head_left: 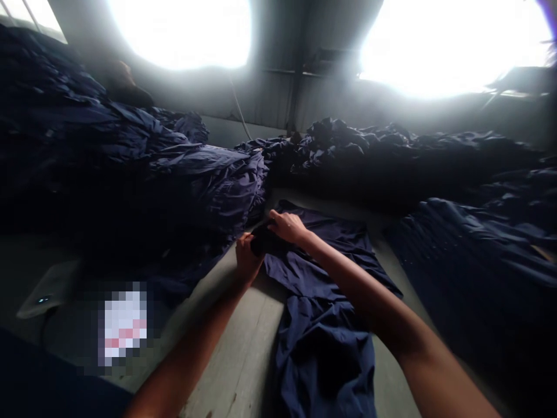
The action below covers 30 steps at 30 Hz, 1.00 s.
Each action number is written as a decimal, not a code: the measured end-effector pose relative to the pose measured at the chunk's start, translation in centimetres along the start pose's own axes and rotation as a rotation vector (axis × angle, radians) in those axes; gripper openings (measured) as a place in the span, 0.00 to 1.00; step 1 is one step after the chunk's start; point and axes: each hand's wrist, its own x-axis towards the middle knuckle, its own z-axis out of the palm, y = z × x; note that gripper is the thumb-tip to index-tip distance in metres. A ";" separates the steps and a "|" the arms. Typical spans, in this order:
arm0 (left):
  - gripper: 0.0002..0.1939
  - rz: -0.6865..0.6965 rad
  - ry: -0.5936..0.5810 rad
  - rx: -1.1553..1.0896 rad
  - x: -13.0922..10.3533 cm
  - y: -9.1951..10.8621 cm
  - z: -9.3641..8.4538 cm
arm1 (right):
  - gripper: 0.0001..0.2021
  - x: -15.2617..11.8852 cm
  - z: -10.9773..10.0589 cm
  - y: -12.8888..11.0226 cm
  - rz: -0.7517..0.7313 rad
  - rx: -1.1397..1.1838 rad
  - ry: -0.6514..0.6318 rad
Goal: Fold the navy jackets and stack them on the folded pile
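Note:
A dark navy garment lies stretched and creased over a pale table, its near end hanging toward me. At its far left end, my left hand is closed with the fingers curled round a dark bunched part of the cloth. Just right of it and a little farther off, my right hand is closed too, gripping the same end from above. The cloth between my hands is in deep shadow, so its exact shape cannot be made out.
Large heaps of navy cloth rise at the left, the back and the right. A blurred-out white and red item lies lower left, near a pale device with a small lit display. Bright windows glare behind.

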 end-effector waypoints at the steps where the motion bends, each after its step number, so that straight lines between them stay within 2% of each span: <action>1: 0.30 -0.009 -0.012 0.005 0.0 0.1 0.1 | 0.21 0.1 -0.8 -0.3 -0.048 -0.059 0.018; 4: 0.42 -0.025 -0.064 0.010 -0.1 0.7 -0.1 | 0.21 0.6 -3.1 -1.2 -0.252 -0.338 0.087; 7: 0.48 -0.035 -0.071 -0.023 0.5 1.9 -0.8 | 0.16 1.0 -4.6 -2.0 -0.476 -0.533 0.171; 10: 0.46 -0.034 -0.026 -0.048 2.1 3.3 -1.7 | 0.16 0.9 -4.9 -2.7 -0.683 -0.589 0.235; 11: 0.43 -0.031 -0.019 -0.045 2.9 3.6 -2.0 | 0.17 0.8 -4.8 -2.8 -0.728 -0.588 0.238; 13: 0.32 -0.036 -0.017 -0.036 4.6 4.2 -2.5 | 0.17 0.5 -4.4 -3.1 -0.769 -0.557 0.220; 16: 0.12 -0.060 -0.039 -0.010 7.0 4.3 -3.1 | 0.15 -0.2 -4.0 -3.4 -0.642 -0.448 0.256; 19: 0.06 -0.102 -0.025 0.030 8.4 3.9 -3.7 | 0.23 -0.7 -4.1 -3.7 -0.290 -0.214 0.397; 20: 0.06 -0.121 -0.007 0.049 8.7 3.8 -3.9 | 0.23 -0.8 -4.3 -3.7 -0.138 -0.080 0.397; 22: 0.08 -0.150 0.019 0.085 8.8 3.7 -4.2 | 0.19 -0.6 -4.6 -3.8 0.144 0.222 0.255; 24: 0.10 -0.135 0.003 0.106 8.4 3.8 -4.4 | 0.21 -0.2 -4.8 -4.1 0.307 0.463 0.022; 26: 0.09 -0.083 -0.048 0.117 7.8 4.2 -4.4 | 0.28 0.4 -4.7 -4.6 0.328 0.593 -0.146; 28: 0.09 -0.034 -0.103 0.137 7.1 4.6 -4.4 | 0.30 0.9 -4.4 -5.2 0.300 0.694 -0.225; 30: 0.14 0.003 -0.147 0.165 6.5 4.9 -4.3 | 0.28 1.4 -4.0 -5.6 0.273 0.743 -0.239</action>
